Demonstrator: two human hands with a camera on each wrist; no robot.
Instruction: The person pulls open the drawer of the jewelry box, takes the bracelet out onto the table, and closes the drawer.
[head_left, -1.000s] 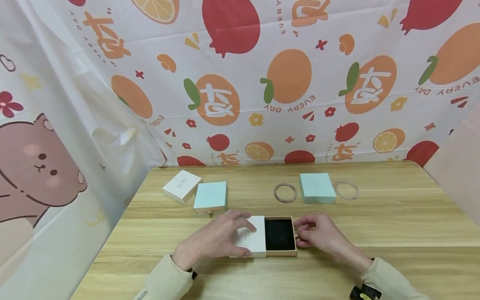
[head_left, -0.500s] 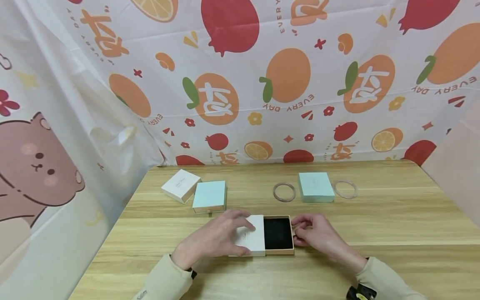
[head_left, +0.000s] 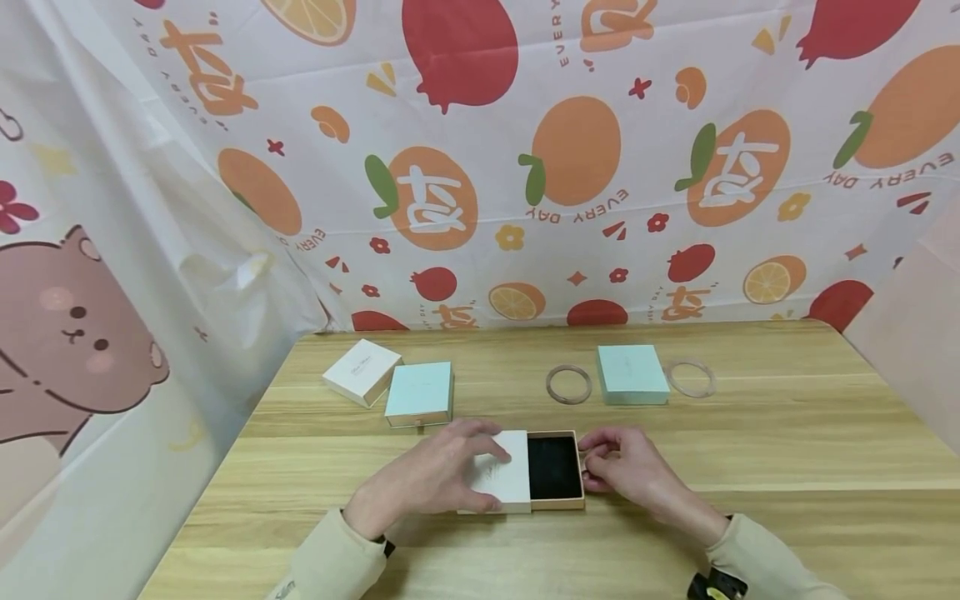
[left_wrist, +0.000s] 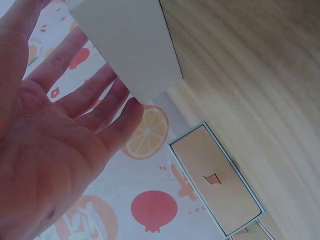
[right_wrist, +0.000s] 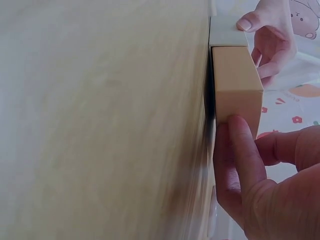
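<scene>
A white slide-out gift box lies near the table's front. My left hand (head_left: 442, 471) grips its white sleeve (head_left: 512, 483), thumb at the near side and fingers over the top and far side. Out of the sleeve's right end sticks a tan drawer (head_left: 558, 504), lined with a black pad (head_left: 555, 468). Against the drawer's outer end rest the fingertips of my right hand (head_left: 633, 471). Up close in the right wrist view, one fingertip (right_wrist: 237, 122) presses on the drawer's end face. The left wrist view shows the left fingers along the sleeve (left_wrist: 132, 47).
Behind the left hand stand a white box (head_left: 363, 371) and a mint box (head_left: 420, 392), side by side. Farther right, a mint box (head_left: 633, 375) sits between a brownish bangle (head_left: 551, 390) and a paler bangle (head_left: 712, 383). Fruit-print cloth (head_left: 480, 167) hangs behind the wooden table (head_left: 787, 433).
The tan drawer has slid a little left into the white sleeve, and my right hand has moved left along with it. My left hand keeps its place on the sleeve.
</scene>
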